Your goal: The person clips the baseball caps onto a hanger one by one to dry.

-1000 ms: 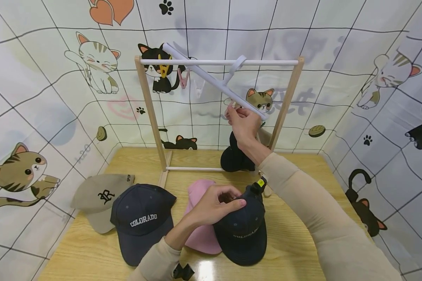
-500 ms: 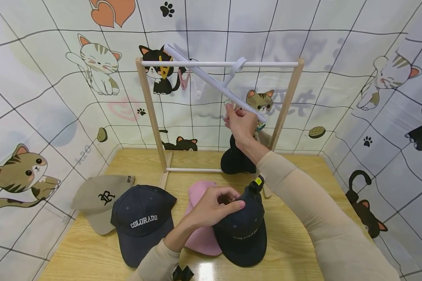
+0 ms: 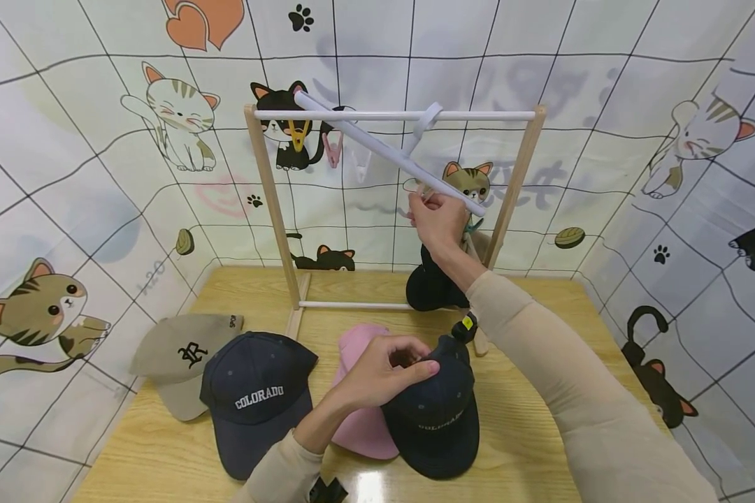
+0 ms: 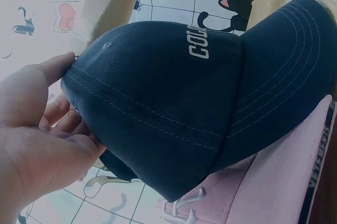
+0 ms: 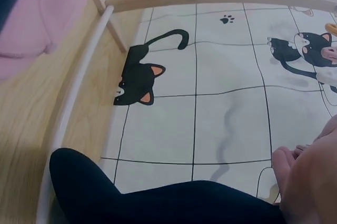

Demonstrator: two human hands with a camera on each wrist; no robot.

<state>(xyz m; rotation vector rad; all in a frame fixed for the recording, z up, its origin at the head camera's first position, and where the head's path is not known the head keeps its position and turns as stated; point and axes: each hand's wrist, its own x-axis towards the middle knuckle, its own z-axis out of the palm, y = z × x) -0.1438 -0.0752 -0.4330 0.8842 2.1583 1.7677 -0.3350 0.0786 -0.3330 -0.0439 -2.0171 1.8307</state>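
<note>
You have a navy cap [image 3: 437, 391] in your left hand [image 3: 384, 367]. Your thumb is on top, near the back of the crown, and your other fingers curl in behind, so you are pinching its back end. The cap is low over the tabletop [image 3: 522, 433], with its brim pointing toward you. White letters go across its front, and "COLO" is easy to read in the left wrist view.

Your right hand [image 3: 440, 223] is up high, with its fingers bent in close together by the low end of a white hanger [image 3: 377, 145]. I can't tell what, if anything, is between those fingertips.

The hanger hooks over the top bar of a wooden rack [image 3: 517, 175] and slants down to the right. A yellow clip [image 3: 298, 136], a pink clip [image 3: 333, 150] and a see-through clip [image 3: 361, 165] hang in a row along it. Under your right hand is a black cloth thing [image 3: 430, 286], partly hidden by your arm.

A pink cap [image 3: 352, 349] peeks out beside and behind the one you hold. Farther left are a COLORADO cap [image 3: 258, 391], also navy, and a tan cap [image 3: 170, 349] with a black fancy letter. The wall cloth [image 3: 377, 77] has black lines and cartoon cats.
</note>
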